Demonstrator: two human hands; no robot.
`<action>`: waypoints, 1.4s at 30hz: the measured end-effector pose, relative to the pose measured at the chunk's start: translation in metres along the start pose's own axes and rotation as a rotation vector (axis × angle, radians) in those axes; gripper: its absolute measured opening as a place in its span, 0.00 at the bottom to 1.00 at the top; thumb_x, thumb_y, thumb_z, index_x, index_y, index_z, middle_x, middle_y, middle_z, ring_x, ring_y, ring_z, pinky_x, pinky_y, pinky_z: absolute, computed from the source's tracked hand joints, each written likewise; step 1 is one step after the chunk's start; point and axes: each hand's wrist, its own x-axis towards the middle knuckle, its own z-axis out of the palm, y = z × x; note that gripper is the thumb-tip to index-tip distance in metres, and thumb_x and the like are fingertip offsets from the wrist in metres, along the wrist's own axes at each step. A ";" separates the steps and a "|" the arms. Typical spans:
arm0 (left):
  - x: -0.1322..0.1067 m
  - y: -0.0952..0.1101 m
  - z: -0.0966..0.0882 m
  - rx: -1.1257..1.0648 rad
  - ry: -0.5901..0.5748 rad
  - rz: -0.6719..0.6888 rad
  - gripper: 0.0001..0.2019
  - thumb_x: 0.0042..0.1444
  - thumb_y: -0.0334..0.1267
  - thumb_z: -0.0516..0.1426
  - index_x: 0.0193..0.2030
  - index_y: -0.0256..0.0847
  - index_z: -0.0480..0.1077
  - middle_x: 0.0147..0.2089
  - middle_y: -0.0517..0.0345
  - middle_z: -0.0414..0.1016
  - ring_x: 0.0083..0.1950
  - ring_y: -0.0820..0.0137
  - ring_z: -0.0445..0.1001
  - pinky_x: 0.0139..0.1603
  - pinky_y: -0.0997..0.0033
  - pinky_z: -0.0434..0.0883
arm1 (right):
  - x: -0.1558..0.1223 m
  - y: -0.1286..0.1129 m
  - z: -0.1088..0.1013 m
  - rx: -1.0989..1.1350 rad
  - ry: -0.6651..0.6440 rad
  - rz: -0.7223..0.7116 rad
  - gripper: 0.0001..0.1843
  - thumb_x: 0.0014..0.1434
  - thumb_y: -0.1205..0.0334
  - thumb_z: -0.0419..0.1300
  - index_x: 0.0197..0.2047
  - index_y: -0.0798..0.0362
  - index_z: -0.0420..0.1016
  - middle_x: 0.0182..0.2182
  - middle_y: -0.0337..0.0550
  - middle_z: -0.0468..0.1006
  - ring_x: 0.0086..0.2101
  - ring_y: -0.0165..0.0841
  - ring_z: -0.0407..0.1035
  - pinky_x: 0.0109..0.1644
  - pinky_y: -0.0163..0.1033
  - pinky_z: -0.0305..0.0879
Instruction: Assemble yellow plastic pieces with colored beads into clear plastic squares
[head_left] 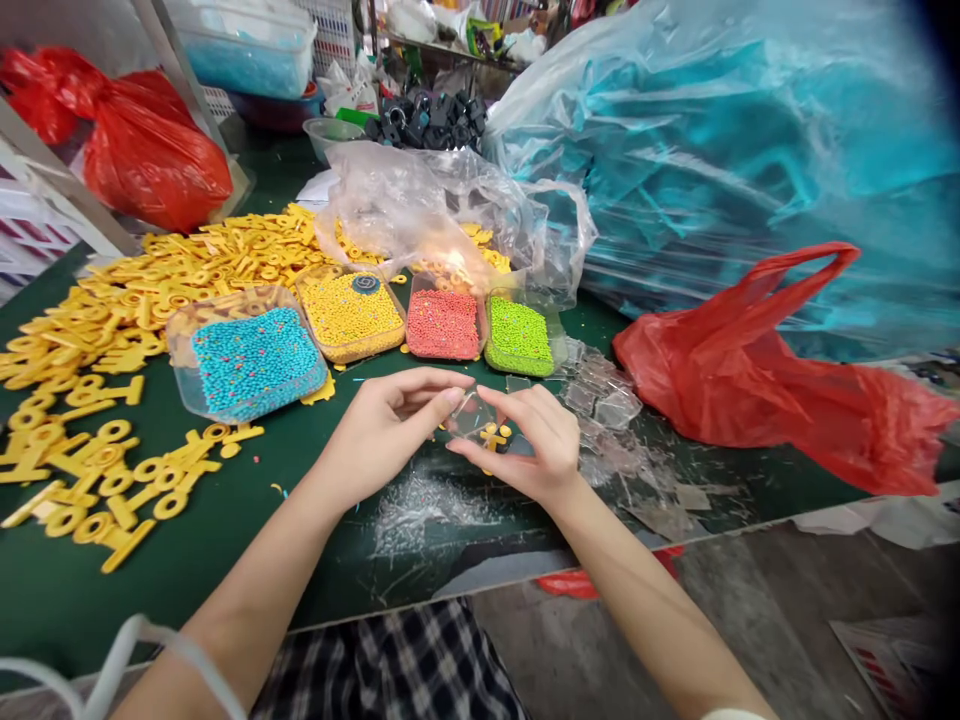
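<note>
Between both hands is a small clear plastic piece point(471, 416), held just above the green table point(247, 535). My left hand point(397, 420) pinches its upper left side between thumb and fingers. My right hand point(536, 430) grips its right side, thumb below and fingers above. Small yellow pieces point(495, 436) show beside the right fingers, partly hidden. Beyond the hands stand clear trays of beads: blue beads point(259, 360), yellow beads point(349, 318), red beads point(444, 322) and green beads point(519, 335). A dark round disc point(367, 284) lies on the yellow beads.
Many yellow plastic parts point(217, 260) are heaped at the left. Clear flat pieces point(611, 430) lie scattered right of my hands, near a red plastic bag point(750, 370). A large bag of blue material point(750, 170) fills the back right. A crumpled clear bag point(450, 200) sits behind the trays.
</note>
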 end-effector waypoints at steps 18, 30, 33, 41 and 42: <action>0.006 -0.006 -0.009 -0.326 0.278 -0.048 0.15 0.49 0.39 0.65 0.43 0.38 0.73 0.38 0.52 0.80 0.37 0.70 0.77 0.34 0.75 0.70 | -0.007 0.027 0.005 -0.247 -0.310 0.353 0.15 0.62 0.48 0.55 0.39 0.51 0.74 0.35 0.44 0.79 0.38 0.39 0.73 0.34 0.40 0.66; 0.005 0.010 -0.015 -0.872 0.756 -0.038 0.15 0.46 0.33 0.66 0.42 0.41 0.73 0.40 0.58 0.79 0.33 0.77 0.74 0.23 0.82 0.66 | -0.016 0.042 0.009 -0.506 -0.479 0.670 0.24 0.57 0.42 0.58 0.43 0.55 0.73 0.40 0.50 0.75 0.43 0.45 0.69 0.38 0.43 0.63; 0.005 0.010 -0.015 -0.882 0.748 -0.042 0.14 0.46 0.32 0.66 0.41 0.41 0.73 0.39 0.58 0.79 0.32 0.77 0.74 0.23 0.83 0.66 | -0.019 0.045 0.007 -0.511 -0.457 0.649 0.21 0.58 0.44 0.57 0.43 0.53 0.74 0.40 0.49 0.75 0.43 0.44 0.69 0.38 0.43 0.62; 0.006 0.006 -0.016 -0.869 0.719 -0.054 0.15 0.45 0.34 0.67 0.41 0.41 0.73 0.39 0.58 0.78 0.30 0.77 0.73 0.23 0.82 0.66 | -0.027 0.058 -0.007 -0.630 -0.510 0.545 0.17 0.60 0.50 0.57 0.42 0.55 0.74 0.41 0.52 0.77 0.41 0.44 0.68 0.40 0.44 0.61; 0.006 0.005 -0.016 -0.857 0.715 -0.051 0.15 0.44 0.34 0.67 0.41 0.41 0.73 0.38 0.58 0.78 0.30 0.77 0.73 0.22 0.82 0.66 | -0.027 0.058 -0.008 -0.617 -0.529 0.522 0.15 0.61 0.52 0.56 0.42 0.55 0.75 0.41 0.51 0.77 0.41 0.44 0.68 0.40 0.44 0.61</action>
